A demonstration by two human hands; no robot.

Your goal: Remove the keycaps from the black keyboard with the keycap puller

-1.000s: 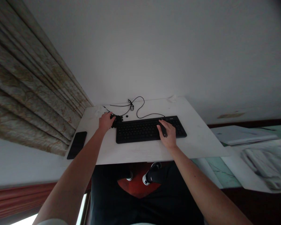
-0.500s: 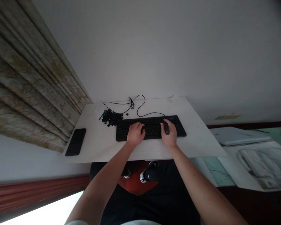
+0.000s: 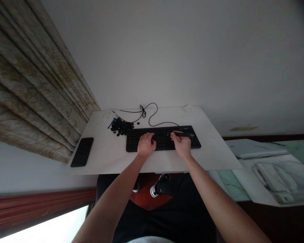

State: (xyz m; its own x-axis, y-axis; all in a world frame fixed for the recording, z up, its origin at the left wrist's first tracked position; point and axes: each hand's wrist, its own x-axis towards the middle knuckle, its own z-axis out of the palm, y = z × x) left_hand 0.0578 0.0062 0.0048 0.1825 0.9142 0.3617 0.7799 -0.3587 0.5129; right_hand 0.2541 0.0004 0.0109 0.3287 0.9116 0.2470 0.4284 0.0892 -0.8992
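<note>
A black keyboard lies across the front part of the white desk. My left hand rests on its left half, palm down, with the fingers lying over the keys. Over the right half, my right hand is closed around a slim dark tool with shiny bits at its ends; its exact kind is too small to make out. Behind the keyboard's left end lies a pile of loose black keycaps, with a thin blue piece at its left side.
A black cable, tied in a bundle, runs behind the keyboard. One stray keycap lies near the pile. A dark phone is at the desk's left edge. A curtain hangs on the left; papers lie on a surface to the right.
My right hand has turned, swinging the dark tool from pointing toward me to lying nearly crosswise. My left hand stays in place on the keyboard.
</note>
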